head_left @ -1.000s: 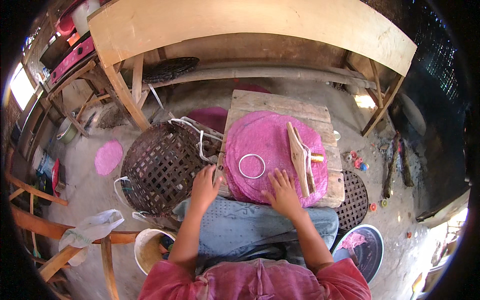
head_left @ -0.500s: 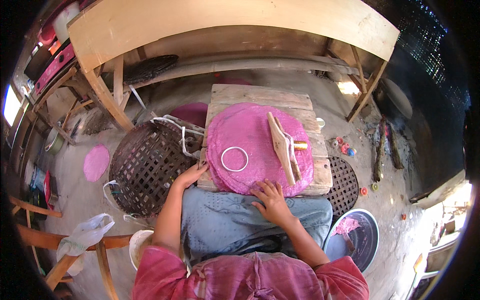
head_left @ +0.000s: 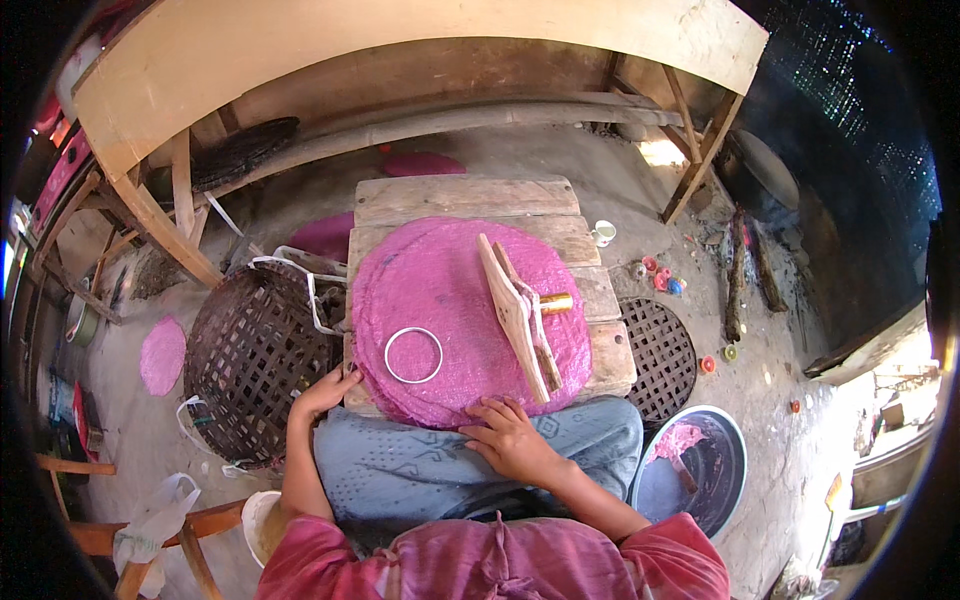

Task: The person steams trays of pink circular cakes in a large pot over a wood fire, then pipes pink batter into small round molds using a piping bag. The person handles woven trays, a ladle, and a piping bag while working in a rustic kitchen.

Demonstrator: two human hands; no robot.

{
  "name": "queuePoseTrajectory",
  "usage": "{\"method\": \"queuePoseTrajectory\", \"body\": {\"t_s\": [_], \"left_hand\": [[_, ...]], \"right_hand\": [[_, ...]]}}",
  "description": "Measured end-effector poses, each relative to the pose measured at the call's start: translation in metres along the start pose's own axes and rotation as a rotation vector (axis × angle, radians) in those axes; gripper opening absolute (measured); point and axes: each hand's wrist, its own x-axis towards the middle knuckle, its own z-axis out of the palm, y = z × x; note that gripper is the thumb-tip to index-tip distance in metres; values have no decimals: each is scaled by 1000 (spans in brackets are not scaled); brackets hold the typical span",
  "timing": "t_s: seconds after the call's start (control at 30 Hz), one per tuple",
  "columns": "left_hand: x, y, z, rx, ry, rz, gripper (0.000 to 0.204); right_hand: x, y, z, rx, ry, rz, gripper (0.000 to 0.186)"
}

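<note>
Your right hand [head_left: 508, 440] lies loosely spread, your left hand [head_left: 322, 393] unclear; the pink sheet [head_left: 440, 280] seems light, floppy, best rim-held.

Logs [head_left: 737, 275] on the floor [head_left: 790, 465]; plastic bag [head_left: 148, 543] over a wooden rail [head_left: 216, 517].

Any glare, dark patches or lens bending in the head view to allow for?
Head view: the pale tabletop bows toward the rim; glare washes out the lower right; the far-right wall sinks into darkness; the right hand and white ring read clearly.
</note>
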Motion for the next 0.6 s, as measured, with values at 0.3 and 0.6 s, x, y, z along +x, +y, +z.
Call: {"method": "queuePoseTrajectory", "body": {"t_s": [0.3, 0.6], "left_hand": [[-19, 34, -10, 377, 144, -77, 70], [-15, 134, 58, 763, 324, 426, 91]], "right_hand": [[30, 53, -55, -213, 280, 510, 65], [48, 59, -58, 6, 149, 710, 73]]}}
